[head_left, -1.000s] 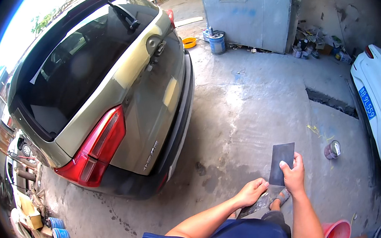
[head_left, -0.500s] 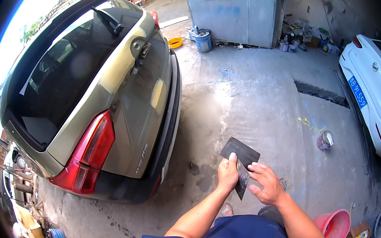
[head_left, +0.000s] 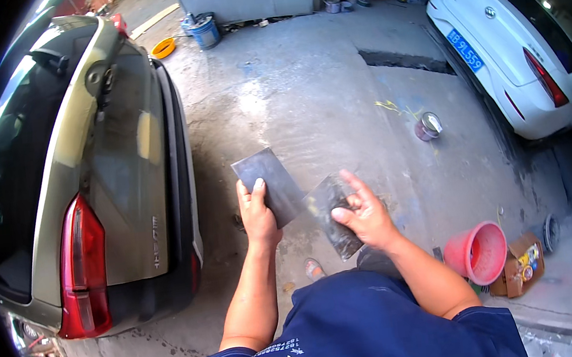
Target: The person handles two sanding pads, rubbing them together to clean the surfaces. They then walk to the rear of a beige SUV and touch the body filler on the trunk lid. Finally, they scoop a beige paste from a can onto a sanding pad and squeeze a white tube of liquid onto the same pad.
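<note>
My left hand (head_left: 257,213) grips a smooth, dark grey rectangular plate (head_left: 271,184) by its near left edge, thumb on top. A second thin plate (head_left: 334,226), mottled grey and smeared, is pinched between the thumb and fingers of my right hand (head_left: 366,213). The far left corner of this smeared plate meets or overlaps the right edge of the smooth one; whether they touch I cannot tell. Both are held in front of my body, above the concrete floor. To the left stands an olive-coloured car (head_left: 122,225) with pale yellowish patches on its tailgate.
A white car (head_left: 519,60) stands at the far right, beside a floor trench (head_left: 403,61). A paint tin (head_left: 428,126) is on the floor. Near my right arm are a pink bucket (head_left: 495,253) and a cardboard box (head_left: 522,268). A blue bucket (head_left: 204,32) and yellow basin (head_left: 163,48) stand far off.
My view has swung right and down, away from the olive car. My hands have moved apart; the right, earlier loose with spread fingers, now holds the smeared plate.
</note>
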The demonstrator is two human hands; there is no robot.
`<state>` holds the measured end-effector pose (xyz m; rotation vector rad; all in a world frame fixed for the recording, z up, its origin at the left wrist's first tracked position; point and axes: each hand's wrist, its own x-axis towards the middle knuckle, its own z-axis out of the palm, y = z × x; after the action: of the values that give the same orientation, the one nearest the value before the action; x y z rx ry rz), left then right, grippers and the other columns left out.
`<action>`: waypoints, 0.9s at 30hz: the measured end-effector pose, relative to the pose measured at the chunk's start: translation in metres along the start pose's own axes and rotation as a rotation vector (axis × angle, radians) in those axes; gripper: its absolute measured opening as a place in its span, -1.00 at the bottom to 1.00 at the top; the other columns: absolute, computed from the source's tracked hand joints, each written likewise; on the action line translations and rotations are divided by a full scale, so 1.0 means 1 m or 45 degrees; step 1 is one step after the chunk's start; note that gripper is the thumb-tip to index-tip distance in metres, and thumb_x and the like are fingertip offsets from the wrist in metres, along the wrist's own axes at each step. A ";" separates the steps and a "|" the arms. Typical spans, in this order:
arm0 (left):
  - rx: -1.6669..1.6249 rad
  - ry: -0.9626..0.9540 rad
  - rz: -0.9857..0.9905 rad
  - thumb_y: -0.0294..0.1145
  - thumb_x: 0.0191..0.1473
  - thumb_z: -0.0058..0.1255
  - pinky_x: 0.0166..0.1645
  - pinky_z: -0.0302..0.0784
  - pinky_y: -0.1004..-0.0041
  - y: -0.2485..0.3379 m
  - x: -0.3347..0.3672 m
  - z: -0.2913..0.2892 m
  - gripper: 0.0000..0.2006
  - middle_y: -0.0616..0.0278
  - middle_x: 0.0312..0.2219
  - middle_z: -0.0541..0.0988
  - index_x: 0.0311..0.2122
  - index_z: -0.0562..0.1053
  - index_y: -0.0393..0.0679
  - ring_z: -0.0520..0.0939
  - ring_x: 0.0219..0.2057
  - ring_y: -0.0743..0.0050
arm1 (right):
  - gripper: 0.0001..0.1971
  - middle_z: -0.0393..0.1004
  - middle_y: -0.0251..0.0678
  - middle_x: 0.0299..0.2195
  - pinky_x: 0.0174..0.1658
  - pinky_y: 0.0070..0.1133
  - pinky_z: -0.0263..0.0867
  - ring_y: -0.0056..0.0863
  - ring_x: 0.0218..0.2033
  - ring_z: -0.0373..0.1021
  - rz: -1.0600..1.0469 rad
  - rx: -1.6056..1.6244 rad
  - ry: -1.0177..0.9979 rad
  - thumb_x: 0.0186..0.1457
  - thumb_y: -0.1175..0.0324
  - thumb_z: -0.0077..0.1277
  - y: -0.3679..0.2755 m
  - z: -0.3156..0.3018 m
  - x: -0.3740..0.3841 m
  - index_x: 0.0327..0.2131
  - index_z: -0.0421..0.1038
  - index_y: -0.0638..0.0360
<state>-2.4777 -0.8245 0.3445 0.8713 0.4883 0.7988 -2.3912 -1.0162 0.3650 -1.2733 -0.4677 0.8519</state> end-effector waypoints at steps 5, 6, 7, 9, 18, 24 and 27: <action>-0.231 -0.227 -0.108 -0.40 0.24 -0.25 -0.09 0.51 0.39 0.003 -0.013 0.021 -0.74 0.20 -0.19 0.53 0.01 0.31 -0.16 0.58 -0.23 0.42 | -0.62 0.44 -0.21 -0.02 0.07 -0.59 0.21 -0.53 -0.01 0.34 -0.020 -0.511 -0.033 0.14 0.40 -0.03 0.007 0.008 -0.006 0.05 0.35 0.23; -0.242 -0.264 -0.105 -0.40 0.25 -0.26 -0.08 0.51 0.39 0.000 -0.015 0.021 -0.74 0.19 -0.19 0.53 0.00 0.32 -0.18 0.58 -0.22 0.42 | -0.62 0.44 -0.20 -0.02 0.07 -0.60 0.21 -0.53 -0.01 0.34 0.009 -0.471 -0.033 0.14 0.39 -0.05 0.004 0.007 -0.002 0.04 0.35 0.24; -0.251 -0.297 -0.102 -0.40 0.25 -0.26 -0.08 0.51 0.39 -0.004 -0.019 0.021 -0.74 0.18 -0.18 0.53 0.00 0.33 -0.20 0.59 -0.21 0.41 | -0.62 0.44 -0.19 -0.02 0.07 -0.60 0.21 -0.53 0.00 0.34 0.040 -0.430 -0.036 0.14 0.39 -0.07 0.000 0.003 0.008 0.04 0.36 0.24; -0.119 -0.283 -0.092 -0.39 0.25 -0.24 -0.04 0.49 0.40 -0.011 -0.024 0.021 -0.74 0.14 -0.14 0.52 -0.01 0.35 -0.24 0.58 -0.17 0.40 | -0.63 0.46 -0.18 -0.04 0.06 -0.60 0.21 -0.53 -0.01 0.34 0.023 -0.367 0.011 0.12 0.39 -0.08 -0.015 0.002 0.027 0.01 0.38 0.26; -0.200 -0.351 -0.146 -0.39 0.24 -0.17 -0.06 0.49 0.40 -0.001 -0.023 0.023 -0.74 0.23 -0.15 0.52 0.00 0.37 -0.16 0.55 -0.16 0.46 | -0.61 0.44 -0.11 -0.01 0.13 -0.52 0.19 -0.38 0.07 0.33 -0.092 -0.631 0.008 0.10 0.38 -0.02 -0.004 0.005 0.011 0.02 0.38 0.20; -0.288 -0.316 -0.138 -0.39 0.26 -0.22 -0.08 0.52 0.38 0.013 -0.024 0.023 -0.72 0.23 -0.13 0.51 0.04 0.32 -0.14 0.56 -0.17 0.44 | -0.61 0.41 -0.33 -0.08 -0.03 -0.63 0.26 -0.65 -0.12 0.32 -0.181 -0.112 0.156 0.19 0.41 -0.09 -0.054 -0.010 0.043 0.09 0.29 0.25; -0.275 -0.258 0.063 -0.42 0.26 -0.26 -0.01 0.46 0.38 0.016 -0.021 0.031 -0.70 0.22 -0.09 0.48 0.08 0.29 -0.16 0.52 -0.10 0.44 | -0.60 0.39 -0.33 -0.05 0.04 -0.62 0.21 -0.61 -0.05 0.29 -0.106 -0.282 0.026 0.20 0.40 -0.10 -0.004 0.006 -0.007 0.11 0.26 0.25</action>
<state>-2.4761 -0.8496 0.3763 0.7554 0.1985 0.7827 -2.3986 -1.0179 0.3711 -1.4536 -0.6074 0.7308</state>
